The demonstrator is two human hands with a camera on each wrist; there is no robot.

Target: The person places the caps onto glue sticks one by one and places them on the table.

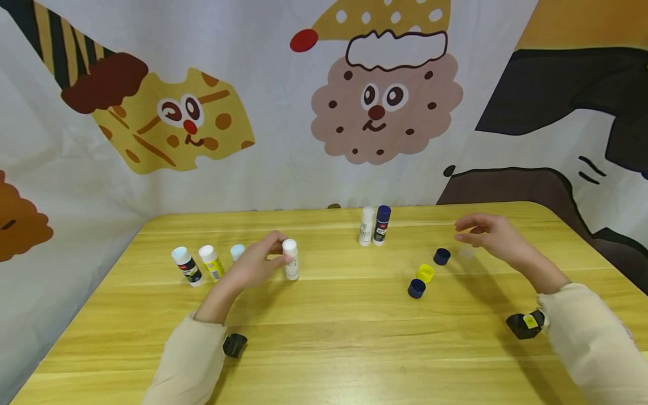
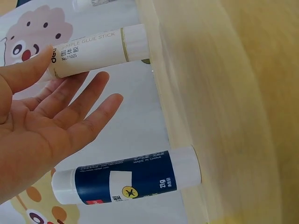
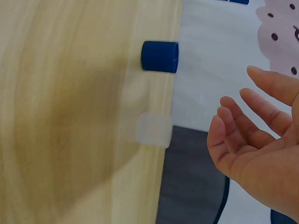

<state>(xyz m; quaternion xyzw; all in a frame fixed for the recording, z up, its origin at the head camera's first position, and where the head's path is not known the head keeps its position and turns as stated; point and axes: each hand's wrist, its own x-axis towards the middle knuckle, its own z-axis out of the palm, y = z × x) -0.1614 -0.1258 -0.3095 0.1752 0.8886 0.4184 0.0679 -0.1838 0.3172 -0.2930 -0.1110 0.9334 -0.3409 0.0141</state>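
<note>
My left hand (image 1: 253,263) pinches a white glue stick (image 1: 291,269) near its top, between thumb and fingers. In the left wrist view the glue stick (image 2: 93,51) stands upright on the table, its other fingers spread. A navy-labelled glue stick (image 2: 131,179) is beside that hand, and the head view shows its pale top (image 1: 237,250) partly hidden behind the hand. With fingers loosely bent and nothing held, my right hand (image 1: 488,235) hovers over a translucent cap (image 1: 467,251). In the right wrist view that cap (image 3: 154,129) sits apart from the fingers.
At left stand a navy-labelled glue stick (image 1: 187,266) and a yellow one (image 1: 211,263). Toward the back, a white glue stick (image 1: 367,226) and a navy-capped one (image 1: 382,225) stand together. Two navy caps (image 1: 442,257) and a yellow cap (image 1: 425,274) rest on the wooden table (image 1: 344,349).
</note>
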